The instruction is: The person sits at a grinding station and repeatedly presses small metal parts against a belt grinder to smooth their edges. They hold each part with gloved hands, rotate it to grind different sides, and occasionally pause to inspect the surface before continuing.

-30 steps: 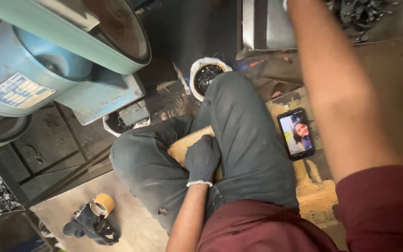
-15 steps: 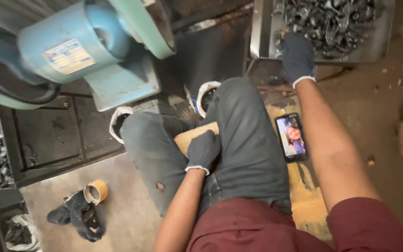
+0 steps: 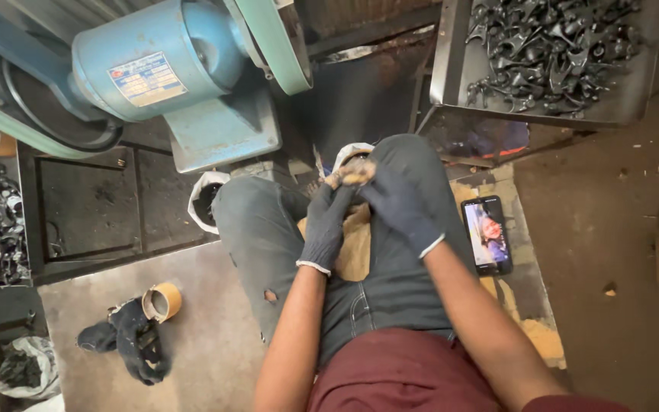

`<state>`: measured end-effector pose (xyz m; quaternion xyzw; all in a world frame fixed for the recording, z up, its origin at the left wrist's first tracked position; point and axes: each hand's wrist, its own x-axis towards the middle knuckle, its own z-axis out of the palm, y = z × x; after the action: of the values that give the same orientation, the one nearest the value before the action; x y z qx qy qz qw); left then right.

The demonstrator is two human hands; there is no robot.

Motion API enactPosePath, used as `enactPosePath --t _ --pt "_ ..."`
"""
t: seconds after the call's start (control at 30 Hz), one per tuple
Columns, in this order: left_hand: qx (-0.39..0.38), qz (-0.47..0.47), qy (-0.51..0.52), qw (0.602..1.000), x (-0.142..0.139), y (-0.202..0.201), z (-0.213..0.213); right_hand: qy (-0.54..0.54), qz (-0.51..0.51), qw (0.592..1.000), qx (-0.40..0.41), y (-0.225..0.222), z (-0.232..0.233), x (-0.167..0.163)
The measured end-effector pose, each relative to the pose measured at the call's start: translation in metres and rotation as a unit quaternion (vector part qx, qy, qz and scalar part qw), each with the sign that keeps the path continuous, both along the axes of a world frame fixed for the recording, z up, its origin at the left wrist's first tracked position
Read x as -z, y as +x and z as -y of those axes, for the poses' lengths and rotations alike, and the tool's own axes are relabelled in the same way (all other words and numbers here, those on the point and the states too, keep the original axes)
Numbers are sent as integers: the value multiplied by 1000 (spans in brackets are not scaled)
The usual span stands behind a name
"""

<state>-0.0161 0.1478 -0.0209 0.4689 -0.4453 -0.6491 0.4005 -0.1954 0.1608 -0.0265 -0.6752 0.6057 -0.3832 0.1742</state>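
Both hands wear dark gloves and meet at frame centre, above the lap of a seated person in grey trousers. The left hand (image 3: 326, 226) has its fingers curled closed round the lower end of a small tan part (image 3: 352, 175). The right hand (image 3: 398, 206) closes on the same part from the right side; the fingertips of the two hands touch. The part projects above the fingers, just in front of a white-rimmed container (image 3: 351, 151) that stands between the knees. What kind of part it is cannot be told.

A second white-rimmed container (image 3: 206, 200) stands just left of the left knee. A blue motor (image 3: 162, 65) with a green belt guard fills the upper left of the frame. A tray (image 3: 451, 53) of dark metal parts sits at upper right. A phone (image 3: 487, 234) with a lit screen lies right of the right thigh. A tape roll (image 3: 162, 300) and a dark rag (image 3: 127, 343) lie on the floor at lower left.
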Motion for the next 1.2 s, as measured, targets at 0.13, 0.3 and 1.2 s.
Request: enactPosePath --t 0.13,0.3,1.2 --pt "-28 36 9 999 7 6 -6 69 272 956 -82 20 7 18" --pt "-50 -79 -115 989 26 1 -11 45 270 960 -62 17 15 35" --pt "57 291 -280 913 21 12 -18 186 249 919 -243 2 -2 10"
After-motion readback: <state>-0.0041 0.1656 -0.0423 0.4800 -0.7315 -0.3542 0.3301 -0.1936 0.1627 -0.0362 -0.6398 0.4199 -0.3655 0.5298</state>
